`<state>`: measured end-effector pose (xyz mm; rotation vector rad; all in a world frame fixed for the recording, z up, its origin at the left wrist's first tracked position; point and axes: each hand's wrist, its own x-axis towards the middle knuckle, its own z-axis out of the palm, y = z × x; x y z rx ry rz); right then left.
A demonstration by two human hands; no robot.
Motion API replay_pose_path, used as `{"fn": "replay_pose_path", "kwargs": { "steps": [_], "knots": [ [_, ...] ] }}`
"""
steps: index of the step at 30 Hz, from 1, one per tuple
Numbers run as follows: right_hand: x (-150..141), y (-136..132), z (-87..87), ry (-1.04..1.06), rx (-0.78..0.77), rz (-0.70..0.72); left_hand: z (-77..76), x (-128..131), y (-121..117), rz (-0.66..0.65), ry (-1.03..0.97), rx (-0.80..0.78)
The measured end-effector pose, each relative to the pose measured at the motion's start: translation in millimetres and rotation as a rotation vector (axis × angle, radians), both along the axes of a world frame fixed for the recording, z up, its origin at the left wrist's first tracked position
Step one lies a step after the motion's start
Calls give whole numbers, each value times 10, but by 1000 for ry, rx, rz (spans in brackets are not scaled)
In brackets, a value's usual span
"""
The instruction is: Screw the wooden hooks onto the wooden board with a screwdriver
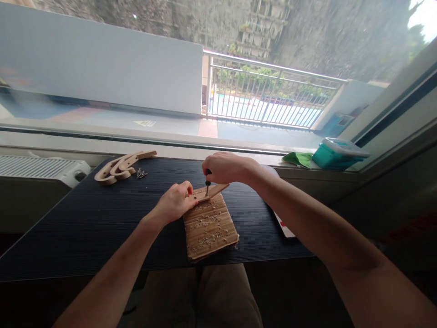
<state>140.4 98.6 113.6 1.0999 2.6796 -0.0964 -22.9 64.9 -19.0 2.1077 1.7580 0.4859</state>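
My right hand (223,167) is closed round the dark handle of a screwdriver (207,182), held upright with its tip on a small wooden piece (209,192). My left hand (175,200) presses that wooden piece down at its left end, fingers curled over it. The piece lies on the far end of a cardboard sheet (209,228) speckled with wood shavings, which rests on a dark ribbed table (85,218).
Two curved wooden hook-shaped pieces (119,167) and a few loose screws (141,173) lie at the table's far left. A teal plastic box (336,155) and green cloth (299,159) sit on the window sill. A white radiator (41,167) is at left.
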Motion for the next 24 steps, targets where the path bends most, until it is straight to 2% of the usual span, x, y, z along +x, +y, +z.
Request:
{"fn": "replay_pose_path", "kwargs": {
  "steps": [3, 6, 8, 11, 12, 16, 18, 21, 24],
  "knots": [
    [-13, -21, -18, 7, 12, -16, 39, -69, 174, -137, 40, -34],
    [-24, -39, -32, 0, 25, -32, 82, -91, 241, -177, 93, -9],
    [-17, -41, -40, -2, 28, -43, 84, -68, 152, -132, 131, 117],
    [17, -20, -56, 10, 24, -49, 40, 8, -139, 44, 126, 400],
    [30, -7, -63, 19, 20, -45, 18, 38, -246, 59, 101, 456],
    [45, 56, -102, 40, 17, -31, -48, 124, -500, -42, 62, 508],
    [30, 80, -122, 34, 18, -34, -52, 128, -487, -2, 50, 523],
    [-1, 98, -141, 29, 28, -37, -51, 120, -360, 123, -14, 546],
    [-6, 103, -127, 24, 36, -68, -120, 147, -233, 195, -152, 473]
  ]
}}
